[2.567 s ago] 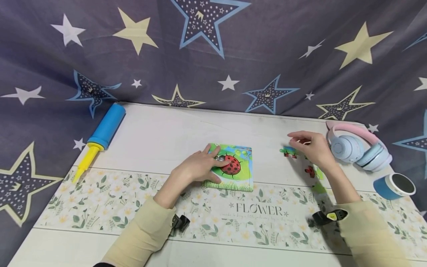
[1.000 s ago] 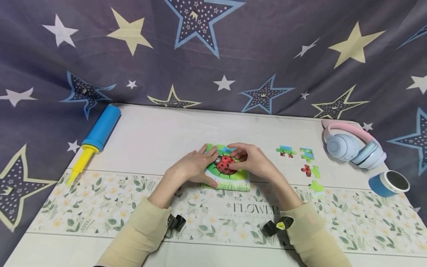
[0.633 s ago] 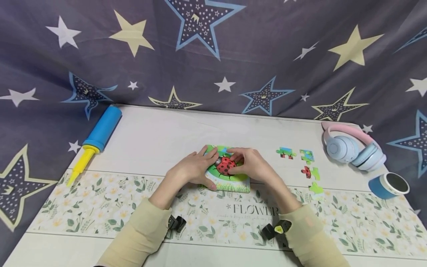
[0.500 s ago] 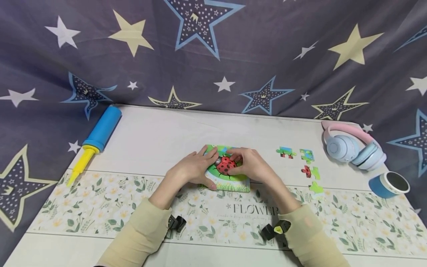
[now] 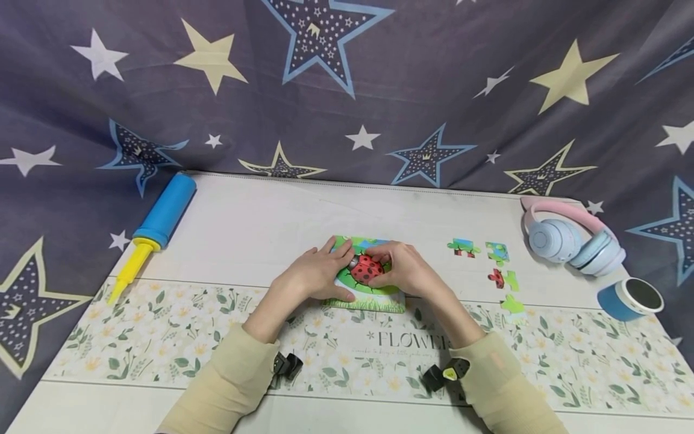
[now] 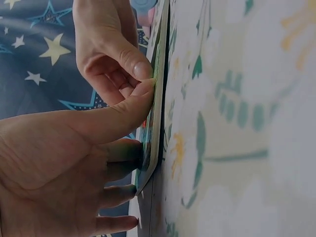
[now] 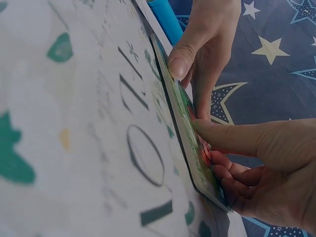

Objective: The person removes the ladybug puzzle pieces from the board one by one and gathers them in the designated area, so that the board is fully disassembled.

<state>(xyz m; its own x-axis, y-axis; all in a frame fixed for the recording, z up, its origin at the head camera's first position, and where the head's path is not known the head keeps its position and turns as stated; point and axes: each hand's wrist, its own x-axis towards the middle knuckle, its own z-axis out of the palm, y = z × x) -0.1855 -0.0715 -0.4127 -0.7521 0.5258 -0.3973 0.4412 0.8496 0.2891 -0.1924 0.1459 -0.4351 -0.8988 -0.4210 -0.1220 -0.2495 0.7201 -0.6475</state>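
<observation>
Listener: What are you seeing, biggest first?

Operator: From my remote desk, I'm seeing a dark, star-printed curtain [image 5: 325, 114] hanging behind a white table [image 5: 260, 211] with a flowered band. Near the table's middle, a ladybug puzzle board [image 5: 374, 301] is lying flat. The left hand [image 5: 314, 274] is spreading its fingers across the board's left side. The right hand [image 5: 409, 265] is curling its fingers and thumb down onto the right side; whether they're pinching a piece, I'm not able to tell.

Listener: What is worrying you?

Operator: The board sliding or twisting, I'd judge, if the left hand is pressing too lightly while the right is pushing. Next, a piece popping up, if the right fingertips are pressing unevenly. Those fingers are also covering part of the picture, so a misfit could be hiding there.

Listener: And how many of each?

Operator: I'm counting one curtain, one table, one blue-and-yellow pump [image 5: 162, 211] lying far left, one pair of pink-and-blue headphones [image 5: 553, 240] far right, two hands, one board, one blue cup [image 5: 620, 303] near the headphones, and seemingly four loose puzzle pieces [image 5: 464, 245] between board and headphones; pale printing is making their edges hard to separate.
</observation>
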